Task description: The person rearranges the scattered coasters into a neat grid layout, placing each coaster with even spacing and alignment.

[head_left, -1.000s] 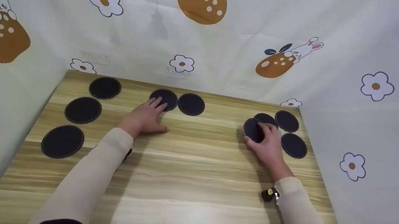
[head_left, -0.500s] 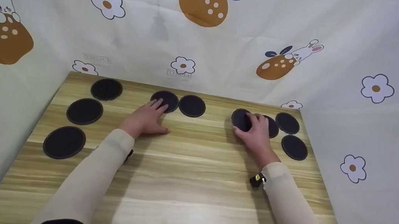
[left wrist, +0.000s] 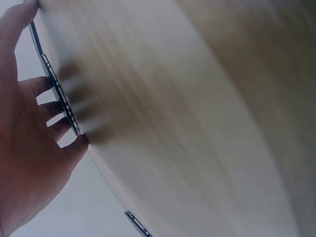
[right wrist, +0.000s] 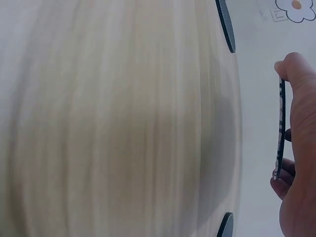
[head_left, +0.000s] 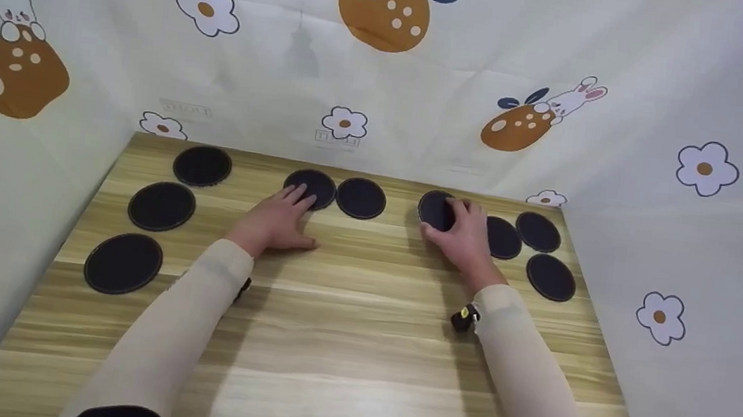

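Pinched by its edges between thumb and fingers, a round black coaster (head_left: 434, 209) is held by my right hand (head_left: 466, 236). The right wrist view shows this coaster (right wrist: 281, 128) edge-on, raised off the table. My left hand (head_left: 274, 223) rests its spread fingertips on another black coaster (head_left: 315, 184), which lies flat at the back of the table. Touching that one on its right is a further flat coaster (head_left: 361, 199). In the left wrist view the fingers (left wrist: 54, 108) reach over a thin coaster edge (left wrist: 61, 96).
Several black coasters, one of them the corner coaster (head_left: 203, 166), line the left side of the wooden table (head_left: 340, 346). More coasters, such as the right-hand one (head_left: 551, 277), lie at the back right. A printed fabric wall (head_left: 259, 81) encloses the back and sides.
My right hand has carried the held coaster leftward and slightly back, away from the right-hand group, uncovering the coaster beneath. The left hand stays on its coaster.
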Tool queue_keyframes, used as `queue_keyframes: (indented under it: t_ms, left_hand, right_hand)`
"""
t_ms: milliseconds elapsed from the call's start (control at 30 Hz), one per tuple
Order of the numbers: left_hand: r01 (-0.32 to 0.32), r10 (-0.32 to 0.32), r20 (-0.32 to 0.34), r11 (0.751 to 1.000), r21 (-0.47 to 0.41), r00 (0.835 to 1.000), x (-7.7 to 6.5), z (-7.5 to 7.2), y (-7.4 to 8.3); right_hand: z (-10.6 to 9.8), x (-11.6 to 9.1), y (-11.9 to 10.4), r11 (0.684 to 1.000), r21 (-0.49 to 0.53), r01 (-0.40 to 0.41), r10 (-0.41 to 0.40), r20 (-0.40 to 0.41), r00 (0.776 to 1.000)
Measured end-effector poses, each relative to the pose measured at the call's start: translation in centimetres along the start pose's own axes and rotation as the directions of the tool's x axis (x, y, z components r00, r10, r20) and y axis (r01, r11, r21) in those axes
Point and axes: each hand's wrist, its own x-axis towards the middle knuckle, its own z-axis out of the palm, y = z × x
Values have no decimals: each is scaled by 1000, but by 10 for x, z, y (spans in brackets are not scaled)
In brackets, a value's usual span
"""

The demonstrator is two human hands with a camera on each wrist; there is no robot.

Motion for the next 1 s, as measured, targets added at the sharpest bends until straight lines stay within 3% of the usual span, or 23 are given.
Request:
queue_keyframes:
  t_ms: [300, 667, 1000]
  left_hand:
    - [-2, 2, 2, 1000, 12, 1000, -1, 2, -1]
    - [7, -7, 12, 1000, 7, 1000, -2, 2, -3]
    - [-4, 3, 24, 1000, 26, 1000, -1, -2, 2]
  right_hand:
    - [6, 10, -10, 1000, -11, -1, 2, 69, 998]
    - [14, 20, -17, 996, -9, 88, -86, 100, 991]
    - [15, 32, -28, 993, -33, 111, -107, 110, 988]
